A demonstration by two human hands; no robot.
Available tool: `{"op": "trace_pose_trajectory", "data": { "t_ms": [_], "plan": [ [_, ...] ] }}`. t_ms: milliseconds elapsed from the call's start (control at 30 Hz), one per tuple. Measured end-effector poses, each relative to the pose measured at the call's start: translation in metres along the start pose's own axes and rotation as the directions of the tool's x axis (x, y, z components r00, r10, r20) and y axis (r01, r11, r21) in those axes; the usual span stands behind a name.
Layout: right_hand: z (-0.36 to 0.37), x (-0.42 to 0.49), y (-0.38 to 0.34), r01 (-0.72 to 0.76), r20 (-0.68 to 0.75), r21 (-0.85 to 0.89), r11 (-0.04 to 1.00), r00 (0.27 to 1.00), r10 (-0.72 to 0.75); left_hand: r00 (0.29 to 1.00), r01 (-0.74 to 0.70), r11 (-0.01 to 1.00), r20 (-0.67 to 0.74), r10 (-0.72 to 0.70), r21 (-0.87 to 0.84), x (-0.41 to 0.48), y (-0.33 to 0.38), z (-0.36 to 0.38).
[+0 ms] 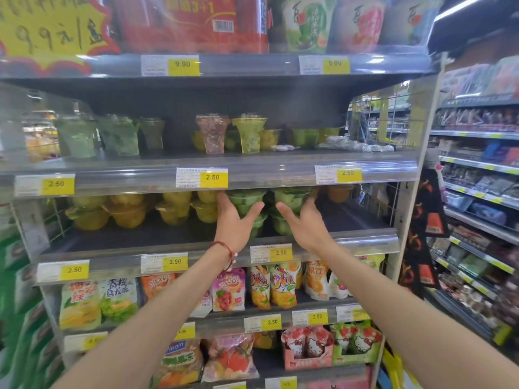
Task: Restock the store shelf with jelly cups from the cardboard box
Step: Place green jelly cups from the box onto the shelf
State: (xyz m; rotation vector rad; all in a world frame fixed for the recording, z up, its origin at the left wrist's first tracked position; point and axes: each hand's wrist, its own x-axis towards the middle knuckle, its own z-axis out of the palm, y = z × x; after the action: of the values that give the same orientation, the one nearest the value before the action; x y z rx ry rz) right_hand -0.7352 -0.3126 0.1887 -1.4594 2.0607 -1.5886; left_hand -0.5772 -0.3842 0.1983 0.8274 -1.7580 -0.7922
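Two stacks of green jelly cups stand side by side on the middle shelf (157, 238). My left hand (234, 223) grips the upper cup of the left green stack (247, 200), thumb on its right side and fingers on its left. My right hand (302, 224) grips the upper cup of the right green stack (290, 198) in the same way, mirrored. Yellow jelly cups (126, 214) are stacked in several piles to the left. An orange cup (338, 192) sits to the right. The cardboard box is out of view.
The shelf above holds tall jelly cups (213, 134) and low ones behind a clear rail with price tags (212, 177). Below hang pouch drinks (227, 290). Bare shelf shows in front of the cups and at the right end (362, 217). Another aisle runs on the right.
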Motion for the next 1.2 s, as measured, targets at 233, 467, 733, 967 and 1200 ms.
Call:
{"op": "trace_pose_trajectory", "data": {
  "t_ms": [233, 467, 733, 967, 1200],
  "plan": [
    [-0.006, -0.007, -0.012, -0.04, 0.038, 0.028, 0.999, 0.998, 0.039, 1.0, 0.023, 1.0, 0.003, -0.023, -0.004, -0.001, 0.003, -0.002],
    [-0.007, -0.018, -0.009, -0.049, -0.016, 0.004, 0.999, 0.999, 0.049, 1.0, 0.015, 1.0, -0.024, -0.016, -0.01, -0.005, 0.0, -0.001],
    [0.004, -0.077, -0.016, -0.043, -0.237, 0.049, 0.998, 0.97, 0.053, 0.987, -0.012, 0.995, -0.163, -0.005, -0.101, -0.045, -0.002, -0.006],
    [0.05, -0.148, -0.005, -0.073, -0.137, 0.046, 0.996, 0.987, 0.078, 0.979, -0.02, 0.982, -0.203, -0.019, -0.189, -0.124, -0.033, -0.025],
    [0.135, -0.244, 0.027, -0.176, 0.194, 0.028, 0.984, 0.967, 0.167, 0.965, 0.236, 0.972, -0.121, -0.234, -0.004, -0.234, -0.119, -0.076]
  ]
}}
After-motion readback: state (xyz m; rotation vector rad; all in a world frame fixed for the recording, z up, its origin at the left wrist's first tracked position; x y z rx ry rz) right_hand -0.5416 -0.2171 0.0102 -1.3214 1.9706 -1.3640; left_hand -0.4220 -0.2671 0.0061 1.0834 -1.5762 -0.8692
